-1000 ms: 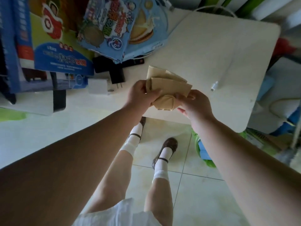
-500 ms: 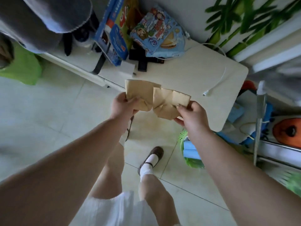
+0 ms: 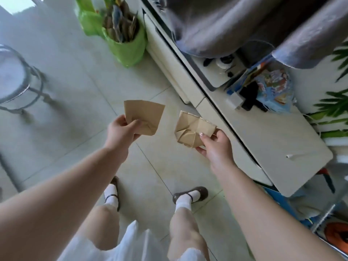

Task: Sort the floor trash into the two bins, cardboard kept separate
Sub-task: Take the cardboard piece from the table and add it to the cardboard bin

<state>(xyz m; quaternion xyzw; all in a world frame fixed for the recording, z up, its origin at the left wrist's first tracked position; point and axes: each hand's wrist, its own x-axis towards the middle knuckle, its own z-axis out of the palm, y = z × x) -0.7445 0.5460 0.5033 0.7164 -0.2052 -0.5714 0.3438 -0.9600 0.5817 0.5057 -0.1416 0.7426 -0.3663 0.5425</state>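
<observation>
My left hand [image 3: 122,131] pinches a flat brown cardboard piece [image 3: 146,115] by its lower left corner, above the tiled floor. My right hand [image 3: 214,146] grips a second, creased and folded cardboard piece [image 3: 192,129], a gap apart from the first. A green bag-lined bin [image 3: 124,44] stuffed with cardboard scraps stands on the floor at the top, left of the white cabinet.
A long white cabinet top [image 3: 273,140] runs along the right with colourful snack bags [image 3: 273,91], black chargers and a grey cloth [image 3: 244,21] on it. A round metal stool [image 3: 17,81] stands at the far left. My feet in brown shoes [image 3: 190,194] stand on the tiles.
The two cardboard pieces were held together in front of me; now my hands have pulled them apart. My view has swung left, bringing the green bin and the stool into sight.
</observation>
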